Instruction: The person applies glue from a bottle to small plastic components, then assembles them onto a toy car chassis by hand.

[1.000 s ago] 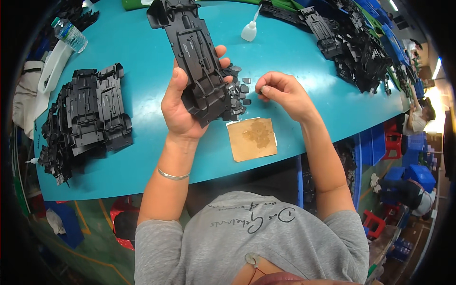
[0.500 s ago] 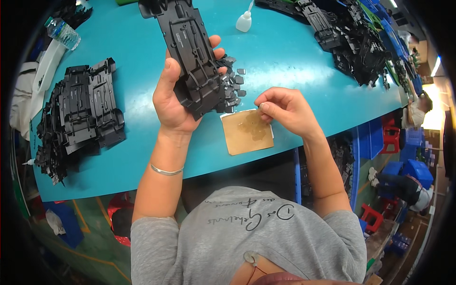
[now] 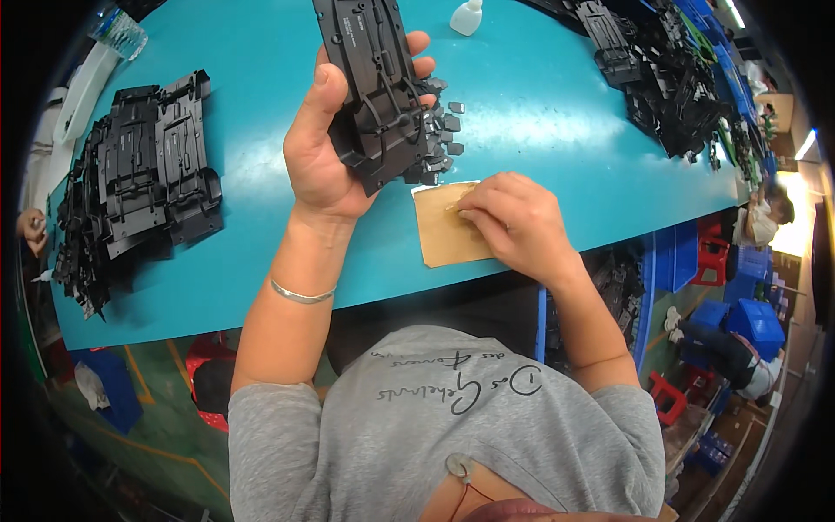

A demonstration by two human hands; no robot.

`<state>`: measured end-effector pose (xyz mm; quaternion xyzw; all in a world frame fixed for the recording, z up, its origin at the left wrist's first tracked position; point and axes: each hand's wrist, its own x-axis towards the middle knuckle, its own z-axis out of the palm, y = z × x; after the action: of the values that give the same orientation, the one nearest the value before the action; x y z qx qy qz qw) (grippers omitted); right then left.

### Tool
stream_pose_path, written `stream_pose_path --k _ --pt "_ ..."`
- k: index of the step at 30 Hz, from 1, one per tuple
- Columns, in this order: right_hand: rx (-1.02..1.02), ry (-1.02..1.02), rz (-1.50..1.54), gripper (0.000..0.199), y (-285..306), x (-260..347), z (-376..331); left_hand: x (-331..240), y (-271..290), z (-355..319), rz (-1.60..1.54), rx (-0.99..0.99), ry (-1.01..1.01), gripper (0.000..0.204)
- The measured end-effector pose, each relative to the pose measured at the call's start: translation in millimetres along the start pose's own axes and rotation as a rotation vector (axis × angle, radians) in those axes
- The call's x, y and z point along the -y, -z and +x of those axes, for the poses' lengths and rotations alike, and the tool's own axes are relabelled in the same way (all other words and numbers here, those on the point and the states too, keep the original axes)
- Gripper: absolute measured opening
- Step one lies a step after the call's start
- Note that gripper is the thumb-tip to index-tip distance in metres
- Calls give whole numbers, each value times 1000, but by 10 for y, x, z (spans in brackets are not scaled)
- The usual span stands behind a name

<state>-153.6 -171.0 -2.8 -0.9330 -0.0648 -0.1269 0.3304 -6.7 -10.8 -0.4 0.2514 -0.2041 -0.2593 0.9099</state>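
Observation:
My left hand (image 3: 323, 170) is wrapped round a long black moulded plastic part (image 3: 372, 87), holding it tilted above the table, its ribbed face toward me. The part's upper end runs out of the picture. Thumb and fingertips of my right hand (image 3: 522, 224) are pinched together at the surface of a square brown card (image 3: 442, 242) with a wet patch on it. Whatever sits in that pinch is too small to make out. Beside and partly behind the held part lies a pile of small black plastic pieces (image 3: 441, 148).
On the left, several similar black parts (image 3: 130, 183) stand stacked on the turquoise table (image 3: 252, 104). A larger heap of black parts (image 3: 670, 104) covers the far right. A white squeeze bottle (image 3: 466, 17) and a clear water bottle (image 3: 122, 35) stand farther back. Another person's hand (image 3: 33, 230) shows at the left edge.
My right hand has moved slightly left and down over the brown card, covering most of its wet patch. The view has shifted a little; my left hand still holds the black part.

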Motion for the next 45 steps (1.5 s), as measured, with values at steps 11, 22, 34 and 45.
stream_pose_path --k 11,22,34,45 --pt "-86 57 -108 8 -116 -24 -32 2 8 7 -39 14 0 55" --pt "-114 -29 -154 6 -135 25 -43 11 7 6 34 26 -5 70" --pt "-8 217 -481 9 -46 105 3 -9 -5 3 39 14 -6 70" --pt "143 375 -649 7 67 208 89 1 -36 -4 -67 22 8 55"
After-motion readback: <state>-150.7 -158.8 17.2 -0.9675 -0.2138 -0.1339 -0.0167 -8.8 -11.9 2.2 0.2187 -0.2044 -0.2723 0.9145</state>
